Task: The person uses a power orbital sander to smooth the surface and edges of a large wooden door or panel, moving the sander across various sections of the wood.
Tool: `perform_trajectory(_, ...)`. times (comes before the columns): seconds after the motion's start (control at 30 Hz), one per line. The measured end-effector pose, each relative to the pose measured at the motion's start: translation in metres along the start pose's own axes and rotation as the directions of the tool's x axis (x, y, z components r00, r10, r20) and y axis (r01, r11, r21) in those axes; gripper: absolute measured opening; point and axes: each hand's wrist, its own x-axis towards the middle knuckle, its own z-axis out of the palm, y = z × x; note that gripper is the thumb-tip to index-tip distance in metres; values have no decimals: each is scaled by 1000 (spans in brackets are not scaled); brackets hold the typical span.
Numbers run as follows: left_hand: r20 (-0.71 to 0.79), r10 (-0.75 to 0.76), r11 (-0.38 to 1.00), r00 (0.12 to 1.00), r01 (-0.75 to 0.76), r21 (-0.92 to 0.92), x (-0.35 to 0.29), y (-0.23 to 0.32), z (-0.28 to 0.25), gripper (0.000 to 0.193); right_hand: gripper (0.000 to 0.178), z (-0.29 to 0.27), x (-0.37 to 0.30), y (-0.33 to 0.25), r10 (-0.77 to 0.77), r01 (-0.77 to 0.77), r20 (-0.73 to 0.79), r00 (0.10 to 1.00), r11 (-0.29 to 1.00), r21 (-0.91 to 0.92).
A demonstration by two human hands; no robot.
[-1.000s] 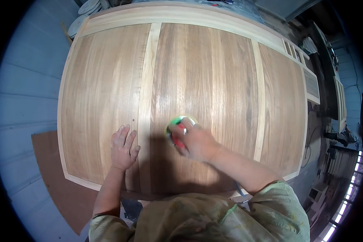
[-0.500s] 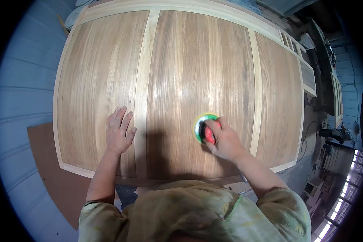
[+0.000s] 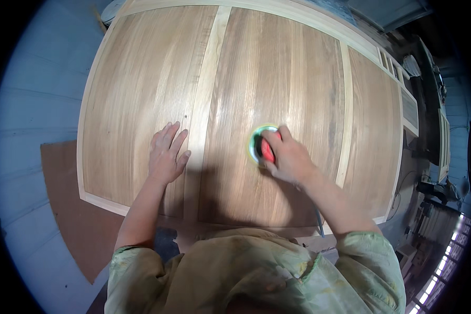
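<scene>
From my remote view: right hand (image 3: 290,157) curled around a red and black round sander (image 3: 267,150), fingers and thumb closed on its body. Sander sits on the middle section of a large wooden panel (image 3: 277,78), between two pale strips, nearer the left strip (image 3: 203,120) than its bare far end. I log the left hand (image 3: 167,156) as flat on the left section, fingers slightly spread, thumb apart, just beside that strip. A small dark spot (image 3: 185,116) lies near its fingertips. Grey hose (image 3: 319,222) shows beside the right forearm; brown board (image 3: 78,204) beyond the panel's left edge
</scene>
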Motion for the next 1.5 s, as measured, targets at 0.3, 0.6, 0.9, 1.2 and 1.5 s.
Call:
perform_trajectory(0.3, -61, 2, 998, 998, -6, -68, -1, -5, 7, 51, 49, 27, 14, -58, -311, 314, 203, 928, 949, 19)
perform_trajectory(0.6, -74, -3, 997, 997, -3, -78, -5, -4, 2, 50, 64, 28, 25, -42, -189, 197, 121, 974, 979, -50)
perform_trajectory(0.9, -131, 95, 995, 987, -99, -21, -4, -11, 23, 47, 54, 35, -3, -36, 207, -200, -142, 968, 978, 60)
perform_trajectory(1.2, -21, 125, 990, 992, -123, 73, -19, -15, 14, 54, 54, 117, -143, -155, 247, -224, -119, 962, 959, 173)
perform_trajectory(1.5, -11, 151, 986, 988, -150, 68, -39, -10, 8, 55, 63, 116, -177, -115, 623, -586, -323, 713, 782, 214)
